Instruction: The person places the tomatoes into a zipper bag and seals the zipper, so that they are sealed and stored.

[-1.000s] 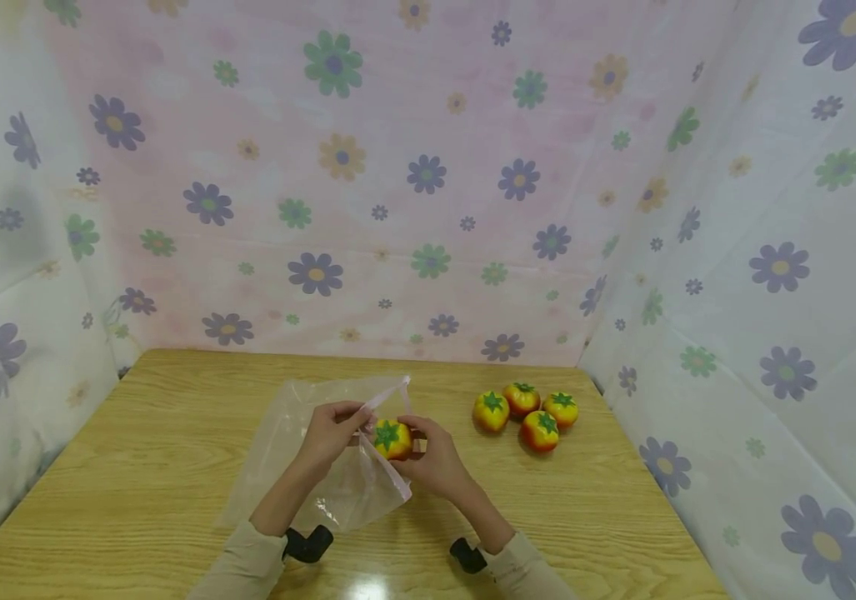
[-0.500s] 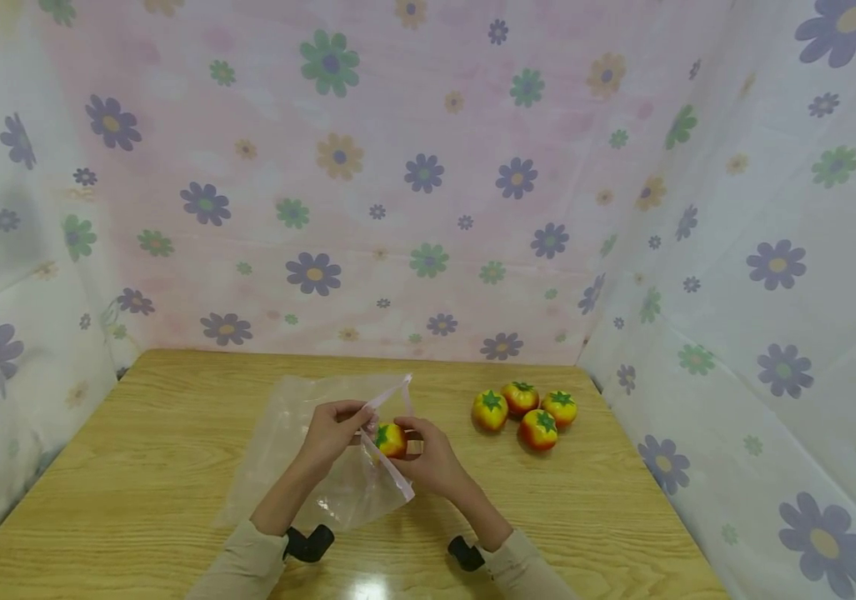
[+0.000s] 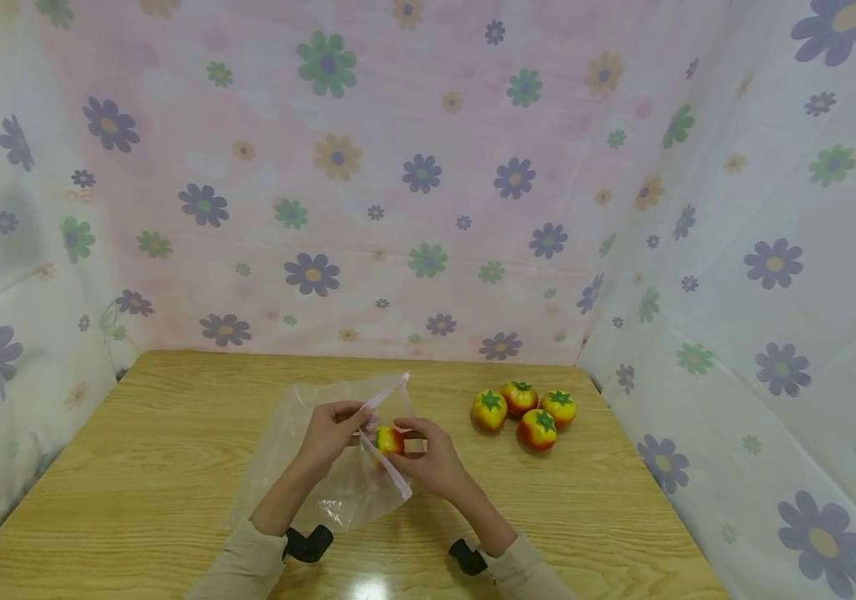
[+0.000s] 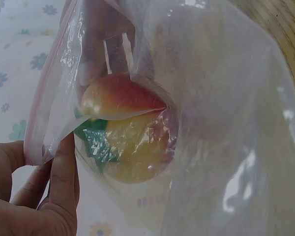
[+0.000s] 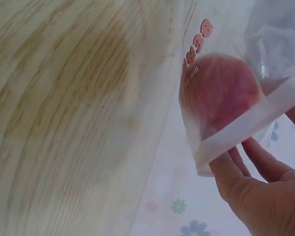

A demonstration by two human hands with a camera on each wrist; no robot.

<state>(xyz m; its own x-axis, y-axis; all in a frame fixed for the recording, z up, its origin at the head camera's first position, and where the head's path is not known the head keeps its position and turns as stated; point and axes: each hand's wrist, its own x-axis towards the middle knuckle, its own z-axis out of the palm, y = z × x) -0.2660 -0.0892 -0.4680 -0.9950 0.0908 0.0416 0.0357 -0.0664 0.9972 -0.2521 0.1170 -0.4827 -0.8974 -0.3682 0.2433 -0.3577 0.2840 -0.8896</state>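
Nearest: beige sleeves (image 3: pixel 242 563), each with a black wrist mount (image 3: pixel 310 544). Left one sits just beside the bag's near edge; might catch film if that arm swings inward.

Right hand (image 3: pixel 437 461): thumb and fingers hold one red-yellow fruit (image 3: pixel 390 440) at the mouth of the clear bag (image 3: pixel 277 467). Fruit is between the pink-edged lips, film over part of it in both wrist views. Risk as I see it: the fingers sit in the mouth too, so a lip could hook on them and pull the fruit back when they leave. Letting go too soon might drop it at the lip and roll it out.

Left hand (image 3: pixel 332 433): fingers pinch one lip by its pink strip. Only that lip is pinned by this hand; if the pinch slips, mouth probably collapses onto the fruit. Pulling hard could stretch the thin film or strip.

Bag body lies slack on the desk (image 3: pixel 97 492), no weight visible in it, so a push from the right could slide it along.

Farther right: four loose fruits (image 3: pixel 538 430) clustered near the desk's right side. Round, so a knock could send one rolling. Floral curtain (image 3: pixel 390 108) behind, well apart from the hands.
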